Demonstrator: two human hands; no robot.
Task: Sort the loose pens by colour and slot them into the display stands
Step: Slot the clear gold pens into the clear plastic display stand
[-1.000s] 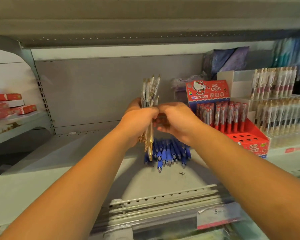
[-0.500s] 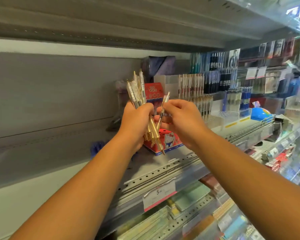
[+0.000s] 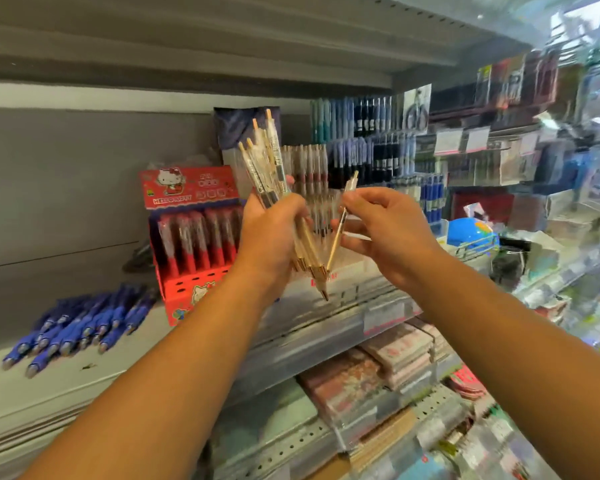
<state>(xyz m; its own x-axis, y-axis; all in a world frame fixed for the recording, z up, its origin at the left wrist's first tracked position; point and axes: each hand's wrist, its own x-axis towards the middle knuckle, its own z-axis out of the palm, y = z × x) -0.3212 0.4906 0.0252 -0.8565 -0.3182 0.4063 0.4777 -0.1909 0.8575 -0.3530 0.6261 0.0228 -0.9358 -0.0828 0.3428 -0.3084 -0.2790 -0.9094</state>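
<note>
At a pale metal shop shelf (image 3: 49,386), both hands hold gold pens in front of the display stands.
A fanned bundle of gold-barrelled pens in clear wrappers (image 3: 262,168) is gripped in the left hand (image 3: 271,237), fingers curled round its middle, caps up and tips pointing down to the right. Just beside it, the right hand (image 3: 392,233) pinches a single gold pen (image 3: 335,242) between thumb and fingertips, tilted so its tip nearly meets the bundle's tips. Both forearms reach up from the lower edge. Behind the left hand stands a red cartoon-cat cardboard display stand (image 3: 187,244) filled with red pens. Loose blue pens (image 3: 80,327) lie heaped on the shelf, well to the left. Clear stands of wrapped pens (image 3: 312,161) rise behind the hands, and patterned notebooks (image 3: 371,368) fill the shelf below.
</note>
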